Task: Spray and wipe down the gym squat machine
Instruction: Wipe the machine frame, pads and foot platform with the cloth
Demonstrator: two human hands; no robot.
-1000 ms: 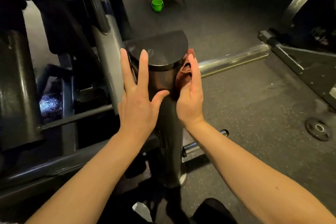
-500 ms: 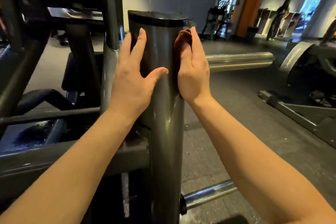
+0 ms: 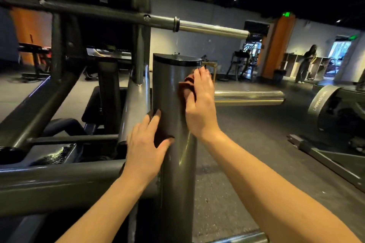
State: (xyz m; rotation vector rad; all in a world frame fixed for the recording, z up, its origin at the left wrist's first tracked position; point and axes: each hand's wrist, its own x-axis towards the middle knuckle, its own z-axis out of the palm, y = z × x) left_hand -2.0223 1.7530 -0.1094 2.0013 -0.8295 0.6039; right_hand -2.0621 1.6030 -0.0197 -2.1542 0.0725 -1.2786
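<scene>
Right hand [image 3: 200, 104] pins the cloth [image 3: 186, 87] flat-fingered on the squat machine's upright post [image 3: 173, 85], frame centre; left hand [image 3: 146, 140] rests open-palmed lower on it. Risk: the cloth (pinned, not gripped) may slide off the curved steel and drop.

Your left hand [image 3: 146, 144] and your right hand [image 3: 199, 104] are both bare, and the head view shows each from the back, with the knuckles standing out as low ridges. Your left forearm [image 3: 110, 203] is bare as well, from the wrist down to the lower edge of the view, slim and smooth. Your right forearm [image 3: 266, 179] is bare along its whole visible length too, and it broadens toward the lower right corner. The fingertips of your left hand lie in shadow, and your nails are too small and dim to tell anything about.
</scene>
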